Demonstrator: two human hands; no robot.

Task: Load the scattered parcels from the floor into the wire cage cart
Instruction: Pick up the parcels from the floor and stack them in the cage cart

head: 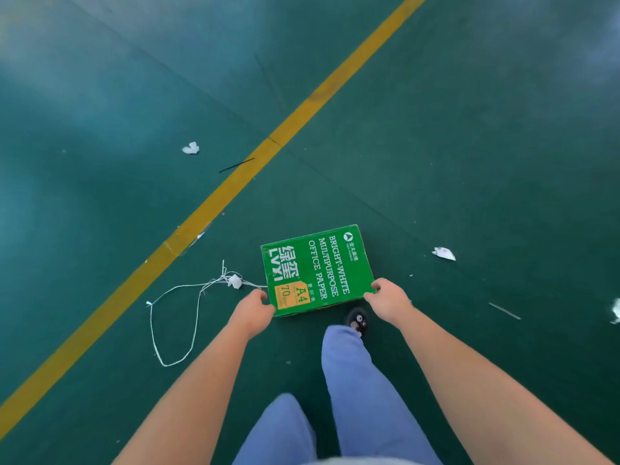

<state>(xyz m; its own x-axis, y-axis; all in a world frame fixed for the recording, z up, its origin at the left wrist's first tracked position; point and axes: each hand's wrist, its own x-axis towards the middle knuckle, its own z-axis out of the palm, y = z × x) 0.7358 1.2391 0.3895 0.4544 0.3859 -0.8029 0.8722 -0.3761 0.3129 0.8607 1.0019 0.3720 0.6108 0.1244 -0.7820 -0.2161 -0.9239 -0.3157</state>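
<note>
Glossy green floor [469, 129], diagonal yellow line [235, 182], pale light glare

glossy green printed cardboard box [317, 270], smooth painted green floor [469, 146] with faint sheen, thin white string [174, 327], crumpled paper scraps [190, 148]

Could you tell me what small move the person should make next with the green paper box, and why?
Probably lift it straight up: the left hand and right hand already grip the near corners of the green box. The wire cage cart is not in view, so turning to find it would follow.
</note>
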